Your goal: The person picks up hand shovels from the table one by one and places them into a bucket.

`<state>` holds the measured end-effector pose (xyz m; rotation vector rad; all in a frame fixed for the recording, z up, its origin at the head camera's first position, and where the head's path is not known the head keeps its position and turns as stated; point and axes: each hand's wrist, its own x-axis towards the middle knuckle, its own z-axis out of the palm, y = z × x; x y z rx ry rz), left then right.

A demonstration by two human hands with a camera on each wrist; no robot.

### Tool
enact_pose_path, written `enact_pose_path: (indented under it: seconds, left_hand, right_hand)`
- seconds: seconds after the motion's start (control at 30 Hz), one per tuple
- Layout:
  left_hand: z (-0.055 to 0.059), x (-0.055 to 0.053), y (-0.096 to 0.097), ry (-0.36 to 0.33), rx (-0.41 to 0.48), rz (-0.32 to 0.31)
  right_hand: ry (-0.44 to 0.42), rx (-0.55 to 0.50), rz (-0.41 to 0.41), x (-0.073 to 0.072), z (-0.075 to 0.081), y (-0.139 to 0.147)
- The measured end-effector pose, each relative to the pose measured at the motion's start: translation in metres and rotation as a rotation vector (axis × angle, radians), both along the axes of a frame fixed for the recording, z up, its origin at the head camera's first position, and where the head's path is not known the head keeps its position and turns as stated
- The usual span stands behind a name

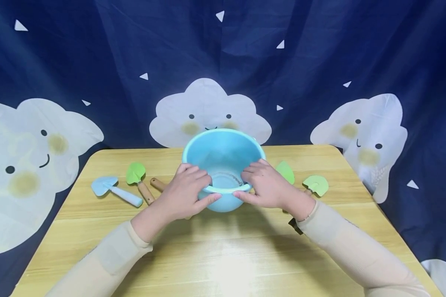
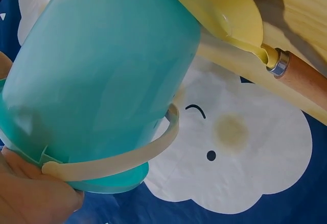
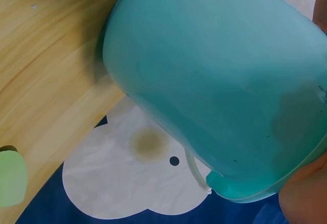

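A light blue plastic bucket (image 1: 223,146) is tilted over the wooden table, its mouth facing me. My left hand (image 1: 186,192) grips the left part of the near rim, fingers curled inside and thumb on the outer wall. On the right part of that rim my right hand (image 1: 269,187) has the same grip. Dark specks (image 1: 238,178) lie around the bottom inside the bucket. From the left wrist, the bucket's pale handle (image 2: 110,163) hangs along its outer side. A yellow scoop (image 2: 225,15) with a wooden grip overlaps the bucket's edge there.
Left on the table (image 1: 215,247) lie a blue toy shovel (image 1: 120,193), a green one (image 1: 136,172) and another wooden handle (image 1: 157,184). To the right are a green blade (image 1: 285,172), a pale green shovel (image 1: 317,185) and a dark tool end (image 1: 295,226). A cloud-patterned curtain (image 1: 223,49) hangs behind.
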<state>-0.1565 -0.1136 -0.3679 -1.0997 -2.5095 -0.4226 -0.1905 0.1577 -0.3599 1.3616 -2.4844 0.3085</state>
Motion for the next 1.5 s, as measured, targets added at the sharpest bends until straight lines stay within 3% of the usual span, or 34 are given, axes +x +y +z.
enact_pose_path:
  seconds: [1.07, 1.5]
  left_hand:
    - [-0.0022, -0.002, -0.0018, 0.015, 0.007, -0.008]
    - [-0.0001, -0.0048, -0.0083, -0.061, 0.125, -0.031]
  right_hand:
    - [0.034, -0.013, -0.002, 0.0012, -0.0004, -0.001]
    - [0.031, 0.0, -0.005, 0.0016, 0.0004, -0.0015]
